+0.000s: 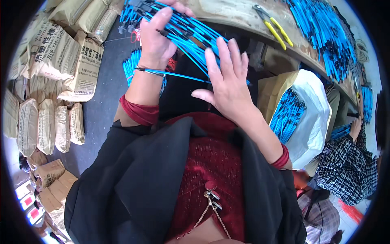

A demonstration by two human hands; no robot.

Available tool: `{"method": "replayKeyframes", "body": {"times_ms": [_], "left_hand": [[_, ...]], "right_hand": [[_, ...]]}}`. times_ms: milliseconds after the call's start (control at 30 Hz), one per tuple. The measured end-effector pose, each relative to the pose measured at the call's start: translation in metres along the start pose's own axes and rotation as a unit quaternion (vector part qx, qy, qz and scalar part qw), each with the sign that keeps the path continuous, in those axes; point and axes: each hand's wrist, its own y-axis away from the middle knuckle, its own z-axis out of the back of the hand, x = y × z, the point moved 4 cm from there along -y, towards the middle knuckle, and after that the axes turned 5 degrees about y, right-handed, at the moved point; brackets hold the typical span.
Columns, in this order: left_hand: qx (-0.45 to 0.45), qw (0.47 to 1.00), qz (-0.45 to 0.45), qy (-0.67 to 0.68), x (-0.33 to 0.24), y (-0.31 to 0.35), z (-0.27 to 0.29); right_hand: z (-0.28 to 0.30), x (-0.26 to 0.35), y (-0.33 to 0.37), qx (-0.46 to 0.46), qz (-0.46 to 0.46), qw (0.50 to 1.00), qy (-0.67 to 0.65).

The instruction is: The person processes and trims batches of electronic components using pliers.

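Observation:
A thick bundle of thin blue tubes with black ends (191, 34) is held up at the table's near edge. My left hand (156, 38) is closed round its left part, the thumb on top. My right hand (229, 77) has its fingers outstretched and spread, lying against the right part of the bundle without gripping it. One single blue tube (178, 76) runs across from my left wrist towards my right hand. Other blue tubes with dark ends (129, 22) lie just left of my left hand. The bundle's far side is partly hidden.
The wooden table (227, 10) bears yellow-handled pliers (276, 30) and a large blue tube pile (323, 34). A white-lined paper sack (315, 107) holds more tubes (287, 112). Full paper sacks (50, 53) stand at left. At right, a co-worker in a checked sleeve (345, 173) handles tubes.

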Motion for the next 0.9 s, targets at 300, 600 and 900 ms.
{"method": "replayKeyframes", "body": {"times_ms": [300, 600, 900], "left_hand": [[-0.08, 0.977, -0.053, 0.191, -0.022, -0.012, 0.0], [-0.229, 0.907, 0.113, 0.335, 0.099, 0.035, 0.008], [-0.106, 0.806, 0.569, -0.123, 0.103, 0.104, 0.042]], "right_hand": [[0.056, -0.092, 0.083, -0.317, -0.177, 0.914, -0.18], [0.022, -0.086, 0.022, -0.268, -0.055, 0.765, -0.584], [0.03, -0.104, 0.029, -0.17, -0.081, 0.803, -0.566]]}}
